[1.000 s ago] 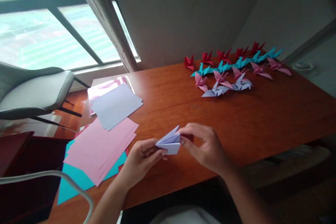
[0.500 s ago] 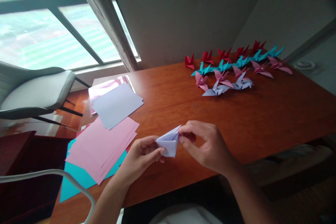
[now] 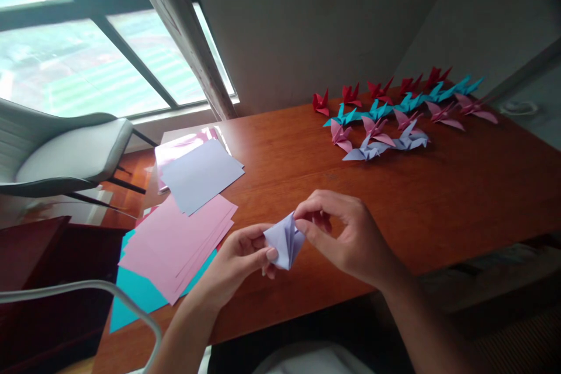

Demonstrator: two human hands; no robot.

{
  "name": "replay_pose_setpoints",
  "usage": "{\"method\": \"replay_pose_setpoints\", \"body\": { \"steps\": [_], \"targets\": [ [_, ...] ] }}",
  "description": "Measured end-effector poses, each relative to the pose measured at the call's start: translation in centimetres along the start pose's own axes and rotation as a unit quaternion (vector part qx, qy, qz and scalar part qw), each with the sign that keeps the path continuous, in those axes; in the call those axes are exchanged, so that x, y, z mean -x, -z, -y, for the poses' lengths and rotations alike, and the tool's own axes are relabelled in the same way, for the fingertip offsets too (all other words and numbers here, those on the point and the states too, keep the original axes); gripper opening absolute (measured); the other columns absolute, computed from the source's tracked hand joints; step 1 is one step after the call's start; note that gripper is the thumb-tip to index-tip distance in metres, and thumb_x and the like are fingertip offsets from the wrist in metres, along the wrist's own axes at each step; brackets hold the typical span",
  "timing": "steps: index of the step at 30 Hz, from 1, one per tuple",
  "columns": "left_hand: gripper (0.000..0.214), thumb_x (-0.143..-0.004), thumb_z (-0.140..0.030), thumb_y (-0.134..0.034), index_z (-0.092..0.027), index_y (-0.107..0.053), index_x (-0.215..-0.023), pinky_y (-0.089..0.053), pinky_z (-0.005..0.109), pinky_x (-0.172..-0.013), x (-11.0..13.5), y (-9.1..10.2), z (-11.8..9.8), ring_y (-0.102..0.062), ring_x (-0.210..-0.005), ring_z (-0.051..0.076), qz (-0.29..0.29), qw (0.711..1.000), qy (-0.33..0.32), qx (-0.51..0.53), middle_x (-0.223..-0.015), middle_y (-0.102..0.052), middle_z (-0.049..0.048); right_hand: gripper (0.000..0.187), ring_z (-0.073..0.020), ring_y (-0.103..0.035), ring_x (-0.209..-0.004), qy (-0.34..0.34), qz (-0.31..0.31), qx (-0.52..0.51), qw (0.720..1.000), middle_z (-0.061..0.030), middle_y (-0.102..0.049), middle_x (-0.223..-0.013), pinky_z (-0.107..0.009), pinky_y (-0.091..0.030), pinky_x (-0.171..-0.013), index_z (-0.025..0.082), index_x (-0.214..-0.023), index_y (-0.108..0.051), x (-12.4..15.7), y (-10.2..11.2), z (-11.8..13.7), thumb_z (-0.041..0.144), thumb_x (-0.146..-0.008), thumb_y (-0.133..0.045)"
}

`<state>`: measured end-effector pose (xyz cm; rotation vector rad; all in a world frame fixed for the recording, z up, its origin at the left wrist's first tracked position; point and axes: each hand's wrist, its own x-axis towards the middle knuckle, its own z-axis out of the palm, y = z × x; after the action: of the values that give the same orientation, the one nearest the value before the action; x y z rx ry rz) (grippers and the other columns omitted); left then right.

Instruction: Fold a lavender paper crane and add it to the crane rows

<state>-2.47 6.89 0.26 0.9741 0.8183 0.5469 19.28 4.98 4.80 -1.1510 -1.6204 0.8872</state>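
A small folded piece of lavender paper [image 3: 283, 241] is held over the front of the table, its layers partly fanned apart. My left hand [image 3: 248, 251] pinches its left corner, thumb on top and fingers beneath. The thumb and forefinger of my right hand [image 3: 335, 228] grip its upper right tip. To the left lies a stack of pink paper sheets [image 3: 175, 242], with lavender sheets [image 3: 202, 175] overlapping its far end and turquoise sheets [image 3: 135, 301] underneath.
Rows of folded paper cranes stand at the back right: red [image 3: 380, 92], turquoise [image 3: 379, 111], pink [image 3: 377, 130] and lavender [image 3: 367, 151]. A glossy plastic packet [image 3: 175, 149] lies beneath the lavender sheets. Left of the wooden table [image 3: 280, 152] are a chair [image 3: 74, 149] and a pale curved tube [image 3: 100, 286].
The folded lavender paper now stands more upright, its front flap raised toward the right hand's fingertips. My right hand has shifted slightly left and up. The camera view has moved a little.
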Motion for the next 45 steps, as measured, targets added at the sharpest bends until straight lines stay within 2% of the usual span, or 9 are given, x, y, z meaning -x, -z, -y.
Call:
{"method": "replay_pose_setpoints", "body": {
  "steps": [7,14,17,22,27,32,37,45],
  "targets": [
    [0.034,-0.079,-0.038,-0.082,-0.012,-0.074,-0.099,-0.047,0.017,-0.052,0.1,0.1,-0.1,-0.057,-0.055,0.008,0.009,1.0,0.014,0.026,-0.069,-0.067,0.0024,0.007,-0.0114,-0.054,-0.064,-0.009,0.014,-0.023,1.0,0.0009,-0.064,-0.076,-0.025,-0.042,-0.057,0.02,-0.09,-0.071,-0.5,0.1,0.0,0.016,-0.087,-0.066],
    [0.032,-0.078,-0.034,-0.084,-0.013,-0.074,-0.101,-0.048,0.018,-0.055,0.2,-0.1,-0.1,-0.058,-0.059,0.01,-0.005,0.999,0.015,0.035,-0.072,-0.067,0.0027,0.008,-0.0148,-0.061,-0.072,-0.084,0.021,-0.087,0.992,-0.0033,-0.072,-0.086,-0.027,-0.045,-0.06,0.019,-0.089,-0.073,-0.7,-0.1,-0.5,0.022,-0.089,-0.065],
    [0.039,-0.078,-0.035,-0.083,-0.013,-0.073,-0.108,-0.048,0.019,-0.055,0.2,-0.1,-0.1,-0.058,-0.06,0.01,-0.018,0.999,0.004,0.028,-0.075,-0.068,0.0037,0.008,-0.0153,-0.062,-0.073,-0.108,0.038,-0.113,0.987,-0.0029,-0.072,-0.085,-0.027,-0.046,-0.061,0.019,-0.091,-0.072,-0.6,0.0,-0.5,0.024,-0.088,-0.066],
    [0.044,-0.081,-0.036,-0.081,-0.014,-0.071,-0.117,-0.046,0.019,-0.055,0.1,-0.2,0.0,-0.055,-0.061,0.01,-0.032,0.999,0.003,0.021,-0.078,-0.067,0.004,0.002,-0.0128,-0.058,-0.072,-0.083,0.026,-0.088,0.992,-0.0002,-0.068,-0.084,-0.025,-0.046,-0.063,0.02,-0.087,-0.07,-0.7,0.1,-0.2,0.019,-0.086,-0.068],
    [0.046,-0.08,-0.036,-0.081,-0.014,-0.071,-0.118,-0.045,0.019,-0.057,0.1,-0.3,0.0,-0.056,-0.063,0.01,-0.032,0.999,-0.001,0.012,-0.078,-0.068,0.0042,0.003,-0.0136,-0.062,-0.073,-0.101,-0.012,-0.092,0.991,-0.0013,-0.069,-0.085,-0.025,-0.049,-0.062,0.019,-0.089,-0.066,-0.6,-0.7,-0.6,0.022,-0.088,-0.066],
    [0.048,-0.078,-0.037,-0.083,-0.012,-0.071,-0.117,-0.044,0.02,-0.057,0.1,-0.4,-0.2,-0.055,-0.063,0.011,-0.034,0.999,0.0,0.0,-0.078,-0.067,0.0043,0.022,-0.0151,-0.067,-0.079,-0.059,-0.016,-0.044,0.997,-0.0023,-0.071,-0.091,-0.024,-0.05,-0.062,0.022,-0.108,-0.069,-0.5,-1.0,-0.8,0.016,-0.087,-0.065],
    [0.048,-0.08,-0.035,-0.082,-0.013,-0.07,-0.122,-0.046,0.02,-0.059,0.0,-0.2,0.0,-0.057,-0.066,0.011,-0.024,1.0,-0.001,0.0,-0.082,-0.069,0.0052,0.014,-0.0129,-0.06,-0.07,-0.018,0.006,0.011,1.0,-0.0005,-0.068,-0.082,-0.024,-0.045,-0.059,0.021,-0.091,-0.07,-0.9,-0.3,-0.3,0.011,-0.085,-0.063],
    [0.051,-0.076,-0.034,-0.085,-0.011,-0.069,-0.119,-0.047,0.02,-0.058,0.0,-0.3,0.0,-0.057,-0.064,0.011,-0.031,0.999,0.013,0.004,-0.079,-0.068,0.0042,0.014,-0.0109,-0.054,-0.065,-0.007,0.049,0.03,0.998,0.0025,-0.064,-0.075,-0.024,-0.041,-0.06,0.019,-0.081,-0.068,-1.6,0.5,0.2,0.005,-0.08,-0.065]
  ]
}}
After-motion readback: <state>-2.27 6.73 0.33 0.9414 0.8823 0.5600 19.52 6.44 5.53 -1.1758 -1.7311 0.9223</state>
